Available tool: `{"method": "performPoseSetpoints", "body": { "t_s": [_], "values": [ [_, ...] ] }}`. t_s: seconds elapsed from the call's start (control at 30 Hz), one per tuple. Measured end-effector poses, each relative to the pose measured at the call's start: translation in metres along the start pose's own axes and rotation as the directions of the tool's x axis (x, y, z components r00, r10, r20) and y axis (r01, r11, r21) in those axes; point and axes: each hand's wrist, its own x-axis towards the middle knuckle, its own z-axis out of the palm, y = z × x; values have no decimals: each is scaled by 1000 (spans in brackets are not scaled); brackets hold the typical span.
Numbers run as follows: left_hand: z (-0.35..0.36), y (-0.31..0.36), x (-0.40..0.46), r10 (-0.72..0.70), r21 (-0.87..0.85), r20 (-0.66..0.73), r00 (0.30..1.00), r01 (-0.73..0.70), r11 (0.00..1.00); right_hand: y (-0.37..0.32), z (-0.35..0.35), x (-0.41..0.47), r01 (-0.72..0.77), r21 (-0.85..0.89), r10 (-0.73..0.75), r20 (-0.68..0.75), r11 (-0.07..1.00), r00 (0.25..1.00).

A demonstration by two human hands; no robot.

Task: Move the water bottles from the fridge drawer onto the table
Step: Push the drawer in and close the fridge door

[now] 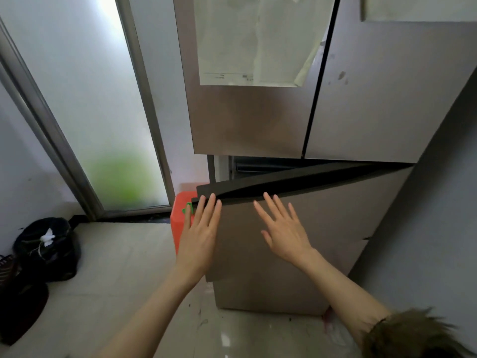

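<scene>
Your left hand (200, 229) lies flat, fingers straight, at the left corner of the drawer (309, 228), fingertips at its dark top edge. Your right hand (282, 228) is spread open over the drawer front, grasping nothing; contact there is unclear. The drawer stands slightly ajar on its left side below the fridge doors (258, 120). No bottles show; its inside is hidden. An orange box (178, 218) sits just left of the drawer, a black bag (47, 248) well left on the floor.

The fridge drawer (309, 228) front looks brushed, matt metal; the floor (116, 267) tiles are glossy.
</scene>
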Motion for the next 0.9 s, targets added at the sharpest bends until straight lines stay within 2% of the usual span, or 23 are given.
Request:
{"method": "performPoseSetpoints", "body": {
  "t_s": [0.07, 0.2, 0.37, 0.73, 0.9],
  "values": [
    [17, -1, 11, 8, -12, 74, 997, -8, 1000, 9, 9, 11, -39, -18, 40, 51, 999, 998],
    [53, -11, 49, -54, -61, 216, 975, 69, 996, 31, 26, 35, -110, -52, 117, 142, 993, 983],
    [88, -14, 99, -72, -174, 290, 954, 126, 977, 60, 36, 69, -118, -115, 133, 133, 986, 982],
    [125, -1, 154, -162, -174, 313, 936, 224, 959, 83, 66, 107, -136, -132, 151, 109, 982, 982],
    [128, -6, 154, -139, -142, 298, 944, 188, 972, 84, 73, 111, -146, -132, 161, 111, 980, 981]
  ]
}}
